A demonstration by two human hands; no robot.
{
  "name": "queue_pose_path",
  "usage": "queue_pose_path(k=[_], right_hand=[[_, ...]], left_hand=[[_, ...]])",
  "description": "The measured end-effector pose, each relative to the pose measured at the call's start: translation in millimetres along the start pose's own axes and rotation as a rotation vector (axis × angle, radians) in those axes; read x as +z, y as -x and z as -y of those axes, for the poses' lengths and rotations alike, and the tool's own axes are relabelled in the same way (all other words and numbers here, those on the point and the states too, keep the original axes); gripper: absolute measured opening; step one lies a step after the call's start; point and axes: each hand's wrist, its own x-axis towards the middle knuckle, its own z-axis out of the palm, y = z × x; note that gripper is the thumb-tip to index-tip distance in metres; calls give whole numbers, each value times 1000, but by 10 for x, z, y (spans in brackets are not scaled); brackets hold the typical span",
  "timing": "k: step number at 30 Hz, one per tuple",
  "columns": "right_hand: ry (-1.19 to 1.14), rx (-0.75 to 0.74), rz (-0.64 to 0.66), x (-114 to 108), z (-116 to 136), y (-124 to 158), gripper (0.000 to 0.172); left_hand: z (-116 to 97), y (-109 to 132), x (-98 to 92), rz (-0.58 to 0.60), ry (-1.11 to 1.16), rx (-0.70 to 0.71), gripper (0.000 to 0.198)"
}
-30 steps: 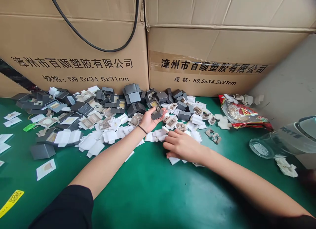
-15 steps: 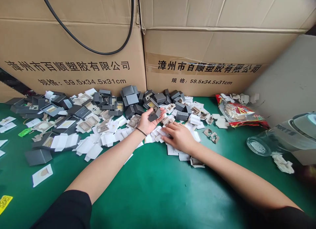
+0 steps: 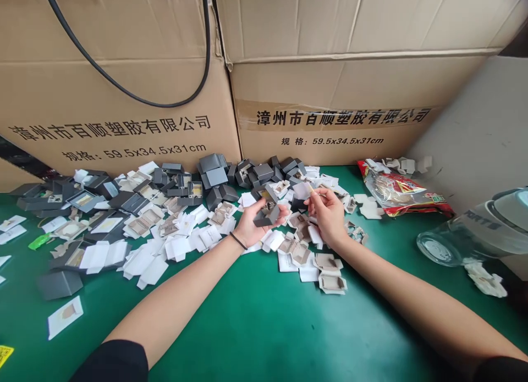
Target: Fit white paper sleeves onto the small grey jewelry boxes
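Observation:
My left hand point(image 3: 252, 223) holds a small dark grey box point(image 3: 267, 210), open, with a yellowish inside showing. To its right, my right hand point(image 3: 329, 212) pinches a small white paper piece point(image 3: 303, 191) between thumb and fingers. Beneath and around both hands lie white and grey-brown folded card inserts point(image 3: 299, 253). A heap of dark grey boxes point(image 3: 212, 170) stands behind and to the left, with more white card pieces point(image 3: 181, 242) in front of it.
Two large cardboard cartons point(image 3: 165, 79) line the back, with a black cable point(image 3: 119, 85) hanging before them. At the right are a red and clear plastic packet point(image 3: 400, 189), a clear bottle point(image 3: 466, 233) and crumpled paper point(image 3: 485, 277) on the green table point(image 3: 247, 327).
My right hand has risen from the pile and moved right, now with a white paper piece in its fingers. The box in my left hand has turned and shows its inside.

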Motion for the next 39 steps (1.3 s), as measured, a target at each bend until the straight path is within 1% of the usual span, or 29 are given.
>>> queue_pose_path(k=[2, 4, 5, 8, 10, 12, 14, 16, 18, 23, 25, 28, 31, 34, 37, 39], right_hand=[[-39, -31, 10, -11, -13, 8, 25], [15, -113, 38, -7, -10, 59, 22], [66, -181, 42, -4, -5, 93, 20], [297, -439, 25, 3, 21, 185, 12], [408, -613, 72, 1, 45, 218, 9], [458, -730, 142, -1, 64, 225, 10], [497, -793, 187, -3, 65, 219, 11], [546, -824, 219, -4, 48, 211, 13], [594, -839, 250, -8, 24, 208, 14], [644, -871, 288, -28, -14, 226, 18], [655, -903, 327, -31, -18, 235, 19], [683, -934, 382, -21, -18, 244, 20], [738, -911, 376, 0, -19, 246, 25], [837, -905, 373, 16, -27, 250, 32], [909, -925, 371, 22, -32, 261, 28], [937, -958, 360, 20, -27, 268, 26]], left_hand=[[56, -27, -3, -50, -88, 1, 34], [72, -35, -5, -50, -127, 29, 27], [70, -32, -4, -39, -138, 34, 25], [57, -4, 0, 24, -165, 34, 27], [57, 12, 1, 48, -169, 35, 28], [66, 17, 0, 57, -165, 19, 30], [78, 14, -2, 78, -164, -8, 30], [90, 8, 3, 110, -166, -27, 30], [101, 4, 18, 116, -172, -26, 29], [110, 7, 74, 4, -210, 38, 27], [103, 10, 79, -1, -236, 22, 28], [95, 6, 64, 39, -269, -19, 29], [101, 2, 41, 75, -310, 25, 29], [100, 12, 23, 147, -350, 50, 34], [82, 32, 7, 246, -354, 34, 43], [75, 37, 0, 282, -382, 39, 50]])
